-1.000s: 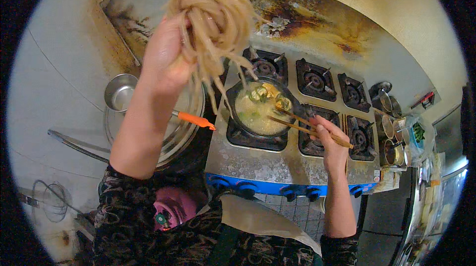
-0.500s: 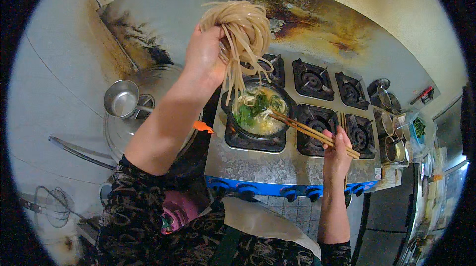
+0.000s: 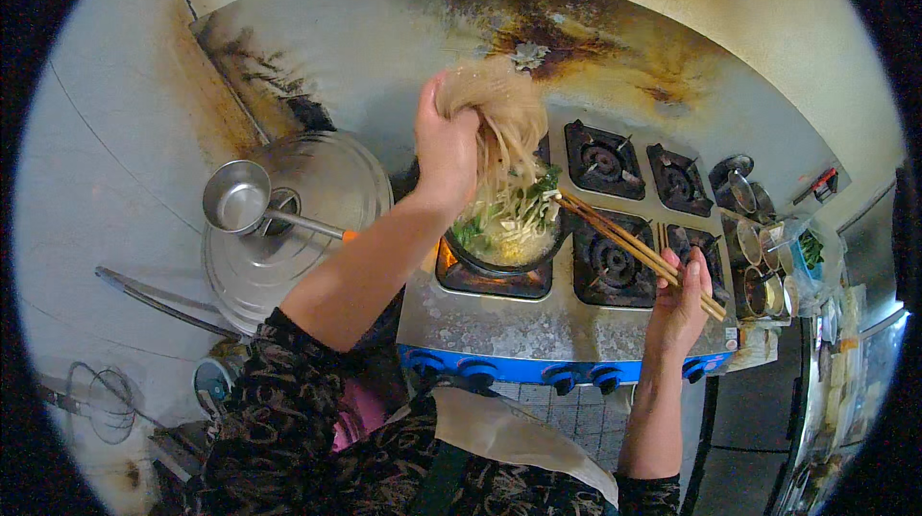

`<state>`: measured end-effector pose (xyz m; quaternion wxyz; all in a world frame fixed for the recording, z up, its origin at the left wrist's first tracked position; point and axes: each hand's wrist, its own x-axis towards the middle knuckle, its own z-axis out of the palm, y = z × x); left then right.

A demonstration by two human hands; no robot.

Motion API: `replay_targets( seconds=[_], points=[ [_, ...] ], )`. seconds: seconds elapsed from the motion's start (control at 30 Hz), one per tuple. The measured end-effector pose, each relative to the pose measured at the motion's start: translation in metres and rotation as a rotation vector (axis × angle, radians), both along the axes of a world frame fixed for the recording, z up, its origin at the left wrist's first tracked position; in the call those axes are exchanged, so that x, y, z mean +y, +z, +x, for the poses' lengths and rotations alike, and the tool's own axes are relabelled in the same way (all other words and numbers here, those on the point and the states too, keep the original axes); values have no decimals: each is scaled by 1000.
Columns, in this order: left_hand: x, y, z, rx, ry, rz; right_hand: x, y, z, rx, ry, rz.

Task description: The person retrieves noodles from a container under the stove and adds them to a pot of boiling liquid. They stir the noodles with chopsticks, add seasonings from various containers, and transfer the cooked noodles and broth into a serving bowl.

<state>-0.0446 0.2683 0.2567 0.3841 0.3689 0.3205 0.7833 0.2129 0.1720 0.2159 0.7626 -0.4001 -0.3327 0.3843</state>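
My left hand [image 3: 449, 146] grips a thick bundle of pale noodles [image 3: 495, 103] above a dark pot [image 3: 461, 255] on the front left burner. Strands hang down toward the soup [image 3: 514, 245], which holds leafy greens [image 3: 471, 231] and white strips. The noodles and hand hide the far part of the pot. In my right hand [image 3: 684, 300] is a pair of wooden chopsticks [image 3: 634, 245], their tips at the pot's right rim by the greens and white pieces. Orange flame [image 3: 447, 257] shows at the pot's left side.
Left of the stove sits a large lidded metal pot [image 3: 240, 276] with a metal ladle [image 3: 237, 196] on top. Other burners [image 3: 613, 257] lie right of and behind the soup pot. Small metal containers [image 3: 754, 290] and a plastic bag of greens [image 3: 812, 249] stand at the right.
My left hand has moved right and lower with the noodles, closer over the pot. My right hand has shifted right with the chopsticks, whose tips have moved to the pot's right rim.
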Motion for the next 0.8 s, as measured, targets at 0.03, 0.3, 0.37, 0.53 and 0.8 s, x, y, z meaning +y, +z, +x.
replay_targets(
  seconds=[0.03,0.3,0.37,0.53,0.8],
  points=[
    [-2,-11,1,200,105,-38,-1,1,1,-6,-16,9],
    [-53,-78,-31,1366,38,303,-2,-3,-3,-2,-18,18],
    [-61,-75,-29,1353,-73,254,-3,-3,-3,-13,14,16],
    [-60,-52,-19,1333,-273,126,-4,2,-9,-13,-16,30],
    [-12,-31,-18,1483,-607,-404,-9,4,-9,-71,-40,84]
  ],
)
